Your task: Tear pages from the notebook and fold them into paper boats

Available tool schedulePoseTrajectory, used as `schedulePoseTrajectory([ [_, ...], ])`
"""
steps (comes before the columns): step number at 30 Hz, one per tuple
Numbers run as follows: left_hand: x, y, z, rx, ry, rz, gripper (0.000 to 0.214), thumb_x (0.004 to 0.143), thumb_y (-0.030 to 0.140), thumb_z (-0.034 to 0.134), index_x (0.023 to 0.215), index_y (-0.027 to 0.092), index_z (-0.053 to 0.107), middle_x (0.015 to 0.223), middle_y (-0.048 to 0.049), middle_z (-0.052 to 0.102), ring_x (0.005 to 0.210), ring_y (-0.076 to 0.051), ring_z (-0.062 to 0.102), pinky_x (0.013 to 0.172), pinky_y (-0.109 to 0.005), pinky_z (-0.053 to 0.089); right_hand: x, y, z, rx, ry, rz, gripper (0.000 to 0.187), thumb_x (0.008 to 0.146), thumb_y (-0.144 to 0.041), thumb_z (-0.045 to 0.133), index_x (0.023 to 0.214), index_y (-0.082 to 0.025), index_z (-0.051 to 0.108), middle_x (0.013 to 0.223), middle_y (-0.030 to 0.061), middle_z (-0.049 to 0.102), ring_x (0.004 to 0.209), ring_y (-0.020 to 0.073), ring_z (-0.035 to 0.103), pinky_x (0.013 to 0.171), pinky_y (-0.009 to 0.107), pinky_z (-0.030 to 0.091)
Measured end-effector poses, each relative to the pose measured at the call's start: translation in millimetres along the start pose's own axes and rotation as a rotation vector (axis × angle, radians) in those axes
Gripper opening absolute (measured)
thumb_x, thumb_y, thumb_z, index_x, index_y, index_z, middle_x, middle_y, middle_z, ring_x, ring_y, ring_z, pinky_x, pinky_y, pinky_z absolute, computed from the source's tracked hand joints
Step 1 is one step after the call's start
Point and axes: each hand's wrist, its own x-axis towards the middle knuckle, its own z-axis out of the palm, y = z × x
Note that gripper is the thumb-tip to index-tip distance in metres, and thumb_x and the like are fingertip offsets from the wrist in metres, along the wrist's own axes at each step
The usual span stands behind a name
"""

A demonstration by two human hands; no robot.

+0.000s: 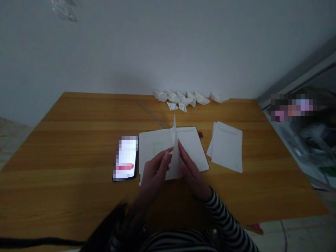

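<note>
An open notebook point(191, 147) lies before me, with one page point(175, 136) standing upright near its middle, seen almost edge-on. My left hand point(156, 168) is at the left side of that page, fingers curled and thumb bent, closed at the paper. My right hand point(191, 174) lies along the page's right side with straight fingers, touching it; its thumb is partly hidden. The left half of the notebook carries a pale green print. To the right lie loose paper sheets point(227, 147), stacked unevenly.
A lit phone point(125, 157) lies left of the notebook. Several folded white paper boats point(183, 98) sit along the wall at the back of the wooden table point(78, 140). A thin grey rod point(151, 113) lies behind the notebook. Blurred items stand beyond the table's right edge.
</note>
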Motion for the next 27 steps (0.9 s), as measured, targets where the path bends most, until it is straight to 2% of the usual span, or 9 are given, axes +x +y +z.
schedulePoseTrajectory([
  [3,0.7,5.4,-7.3,-0.171,-0.055,-0.1,0.053,0.089,0.06,0.054,0.11,0.014,0.07,0.088,-0.0081,0.072,0.075,-0.02,0.067,0.057,-0.028,0.056,0.9,-5.6,7.6,-0.13,-0.043,-0.066,0.061,0.102,-0.049,0.04,0.158,-0.037,0.016,0.168,-0.0076,0.005,0.155,0.0207,0.005,0.127,0.046,0.005],
  [6,3.9,4.1,-8.8,-0.159,-0.066,-0.111,0.037,0.086,0.053,0.063,0.088,0.016,0.069,0.072,-0.0005,0.063,0.065,-0.015,0.06,0.052,-0.023,0.051,-0.1,-10.2,9.8,-0.191,-0.091,-0.073,0.06,0.102,-0.048,0.038,0.157,-0.038,0.017,0.167,-0.01,-0.002,0.155,0.0218,0.001,0.126,0.047,0.005],
  [9,9.1,-1.3,-7.4,-0.154,-0.055,-0.128,0.036,0.084,0.051,0.064,0.074,0.017,0.062,0.061,0.0034,0.054,0.056,-0.012,0.052,0.049,-0.021,0.045,-2.0,-11.4,9.8,-0.217,-0.095,-0.063,0.059,0.103,-0.046,0.037,0.157,-0.039,0.015,0.167,-0.0106,-0.003,0.155,0.0223,0.001,0.127,0.047,0.006],
  [14,16.5,-10.4,-1.0,-0.245,-0.12,-0.159,0.037,0.085,0.053,0.063,0.078,0.017,0.063,0.063,0.003,0.057,0.056,-0.011,0.052,0.05,-0.021,0.042,-7.5,-9.9,9.4,-0.213,-0.052,-0.063,0.061,0.103,-0.045,0.038,0.158,-0.038,0.013,0.167,-0.0092,0.001,0.154,0.0225,0.006,0.127,0.048,0.006],
  [19,21.1,-18.2,-6.4,-0.254,-0.075,-0.229,0.039,0.08,0.053,0.07,0.074,0.015,0.065,0.064,0.0003,0.062,0.059,-0.013,0.056,0.054,-0.023,0.044,-3.0,-16.6,-2.6,-0.166,-0.061,-0.042,0.06,0.103,-0.048,0.037,0.158,-0.036,0.016,0.167,-0.007,0.011,0.154,0.0206,0.011,0.126,0.046,0.011],
  [22,27.6,-21.2,-18.6,-0.248,-0.021,-0.251,0.038,0.078,0.052,0.073,0.073,0.015,0.062,0.062,0.001,0.062,0.055,-0.013,0.055,0.049,-0.022,0.04,21.6,-13.3,-18.7,-0.227,-0.035,-0.032,0.056,0.103,-0.044,0.036,0.156,-0.031,0.026,0.164,-0.0013,0.027,0.151,0.019,0.024,0.125,0.044,0.019],
  [24,35.1,-21.0,-25.3,-0.243,0.03,-0.223,0.035,0.075,0.046,0.076,0.087,0.016,0.063,0.06,0.0041,0.061,0.05,-0.01,0.051,0.047,-0.02,0.036,46.2,-2.6,-28.0,-0.36,-0.007,-0.048,0.051,0.104,-0.037,0.035,0.153,-0.026,0.036,0.159,0.0036,0.039,0.148,0.0188,0.032,0.124,0.045,0.021],
  [27,49.2,-18.4,-29.6,-0.251,0.065,-0.173,0.053,0.072,0.04,0.08,0.115,0.017,0.057,0.069,0.0027,0.066,0.056,-0.013,0.059,0.052,-0.022,0.043,81.0,19.4,-31.6,-0.604,-0.035,-0.087,0.048,0.102,-0.027,0.037,0.149,-0.023,0.044,0.158,0.0065,0.039,0.151,0.0206,0.026,0.124,0.05,0.017],
])
